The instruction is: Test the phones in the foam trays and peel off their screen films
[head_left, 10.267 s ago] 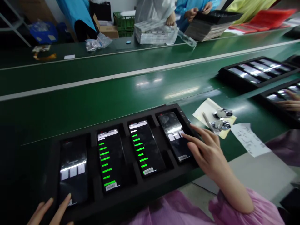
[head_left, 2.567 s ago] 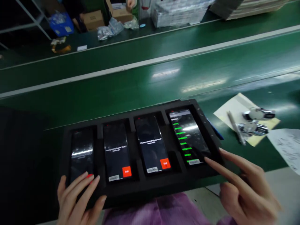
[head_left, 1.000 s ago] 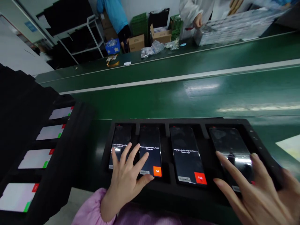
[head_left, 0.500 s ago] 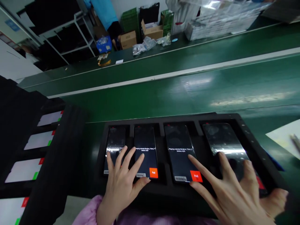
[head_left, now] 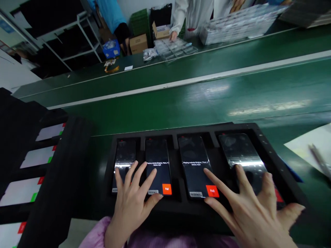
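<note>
A black foam tray (head_left: 176, 204) holds several phones in separate slots. My left hand (head_left: 136, 196) is spread over the leftmost phone (head_left: 126, 148) and the second phone (head_left: 157, 151), holding nothing. Fingers of my right hand (head_left: 249, 210) are spread over the third phone (head_left: 192, 150) and the rightmost phone (head_left: 239, 146); that hand holds nothing either. The second and third screens show "Playing melody" text and a red "Fail" box. My hands partly cover the two outer phones. Whether the fingertips press the glass, I cannot tell.
Another black tray (head_left: 59, 165) with several white-screened devices stands at the left. Paper (head_left: 307, 144) and a pen (head_left: 319, 158) lie at the right. Across the green bench (head_left: 155, 113), a person's hand (head_left: 173, 36) touches a clear compartment tray (head_left: 176, 51); packed trays (head_left: 235, 26) stand beside it.
The view has shifted slightly, with my hands still spread over the phones. Across the bench, a person's hand and a clear compartment tray have come into view.
</note>
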`<action>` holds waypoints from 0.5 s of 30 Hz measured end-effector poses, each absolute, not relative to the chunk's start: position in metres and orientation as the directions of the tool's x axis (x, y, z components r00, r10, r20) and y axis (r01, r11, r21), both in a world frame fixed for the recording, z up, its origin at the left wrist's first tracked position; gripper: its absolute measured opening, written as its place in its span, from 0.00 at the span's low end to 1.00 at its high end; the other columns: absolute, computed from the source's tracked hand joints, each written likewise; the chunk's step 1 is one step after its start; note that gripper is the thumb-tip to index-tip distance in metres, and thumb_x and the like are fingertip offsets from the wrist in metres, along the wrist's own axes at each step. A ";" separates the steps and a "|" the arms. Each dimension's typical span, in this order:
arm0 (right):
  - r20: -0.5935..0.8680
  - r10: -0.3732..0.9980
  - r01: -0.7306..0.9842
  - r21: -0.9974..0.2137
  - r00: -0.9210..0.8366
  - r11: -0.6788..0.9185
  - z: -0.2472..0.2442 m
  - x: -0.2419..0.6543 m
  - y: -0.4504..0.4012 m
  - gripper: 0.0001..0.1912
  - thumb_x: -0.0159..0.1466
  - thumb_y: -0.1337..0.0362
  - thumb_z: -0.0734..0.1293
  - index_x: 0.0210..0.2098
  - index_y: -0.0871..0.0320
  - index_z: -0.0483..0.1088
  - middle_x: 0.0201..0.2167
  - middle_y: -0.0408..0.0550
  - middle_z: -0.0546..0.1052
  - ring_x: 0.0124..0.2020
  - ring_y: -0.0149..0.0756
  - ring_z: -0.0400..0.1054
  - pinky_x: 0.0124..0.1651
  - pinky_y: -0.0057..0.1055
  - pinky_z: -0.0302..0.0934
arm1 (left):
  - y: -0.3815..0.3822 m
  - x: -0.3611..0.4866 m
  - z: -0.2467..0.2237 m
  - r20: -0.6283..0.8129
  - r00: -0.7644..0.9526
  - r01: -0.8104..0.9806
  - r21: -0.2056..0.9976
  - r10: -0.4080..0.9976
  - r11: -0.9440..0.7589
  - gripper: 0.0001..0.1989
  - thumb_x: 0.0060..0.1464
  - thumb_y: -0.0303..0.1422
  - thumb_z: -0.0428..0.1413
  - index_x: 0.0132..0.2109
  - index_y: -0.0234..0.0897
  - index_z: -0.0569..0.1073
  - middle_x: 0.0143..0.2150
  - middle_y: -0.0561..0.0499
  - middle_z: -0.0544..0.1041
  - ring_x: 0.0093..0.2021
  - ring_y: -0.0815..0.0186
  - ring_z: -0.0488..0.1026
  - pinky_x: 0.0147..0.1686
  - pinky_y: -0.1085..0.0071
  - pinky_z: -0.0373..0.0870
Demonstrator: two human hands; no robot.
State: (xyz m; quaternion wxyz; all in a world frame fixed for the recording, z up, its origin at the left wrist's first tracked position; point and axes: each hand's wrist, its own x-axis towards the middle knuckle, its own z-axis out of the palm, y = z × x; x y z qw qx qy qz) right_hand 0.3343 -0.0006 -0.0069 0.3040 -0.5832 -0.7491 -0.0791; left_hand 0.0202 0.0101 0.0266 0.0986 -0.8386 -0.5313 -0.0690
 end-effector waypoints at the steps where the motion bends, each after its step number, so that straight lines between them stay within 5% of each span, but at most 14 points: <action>1: 0.541 0.828 0.951 -0.155 -0.146 0.269 -0.005 0.331 -0.001 0.32 0.74 0.42 0.62 0.74 0.41 0.64 0.78 0.63 0.54 0.78 0.83 0.29 0.58 0.95 0.18 | 0.010 0.020 0.026 0.222 0.428 0.904 -0.094 0.876 -0.418 0.28 0.71 0.49 0.53 0.71 0.45 0.71 0.73 0.43 0.69 0.77 0.47 0.54 0.77 0.39 0.21; 7: 0.457 0.888 0.979 -0.154 -0.050 0.135 0.016 0.314 -0.005 0.27 0.76 0.43 0.57 0.69 0.40 0.72 0.81 0.55 0.46 0.78 0.83 0.33 0.63 0.93 0.32 | 0.010 0.018 0.022 0.235 0.430 0.903 -0.094 0.872 -0.420 0.27 0.72 0.47 0.53 0.72 0.47 0.70 0.73 0.43 0.68 0.76 0.47 0.55 0.77 0.39 0.23; 15: 0.459 0.882 0.986 -0.061 -0.109 0.153 0.010 0.311 -0.004 0.28 0.77 0.44 0.56 0.64 0.48 0.76 0.78 0.65 0.54 0.78 0.85 0.33 0.58 0.92 0.49 | 0.013 0.018 0.021 0.252 0.430 0.902 -0.078 0.867 -0.425 0.25 0.72 0.44 0.53 0.71 0.48 0.70 0.73 0.43 0.68 0.75 0.47 0.57 0.77 0.36 0.26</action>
